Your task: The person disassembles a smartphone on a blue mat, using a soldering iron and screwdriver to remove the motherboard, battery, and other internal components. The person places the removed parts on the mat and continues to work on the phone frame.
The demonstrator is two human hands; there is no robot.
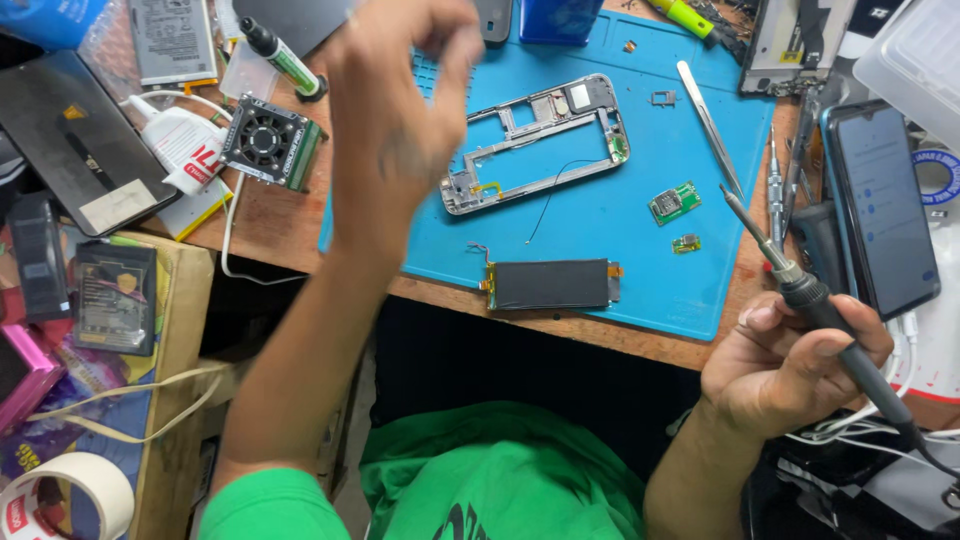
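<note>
Head | right hand (790, 365) grips soldering iron (800, 290) | left hand (395, 110) raised, empty

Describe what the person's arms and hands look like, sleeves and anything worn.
Both arms are bare from above the elbow down. The left hand and right hand wear no gloves, and no rings or watch show. A short green sleeve covers the left upper arm, matching the green shirt.
</note>
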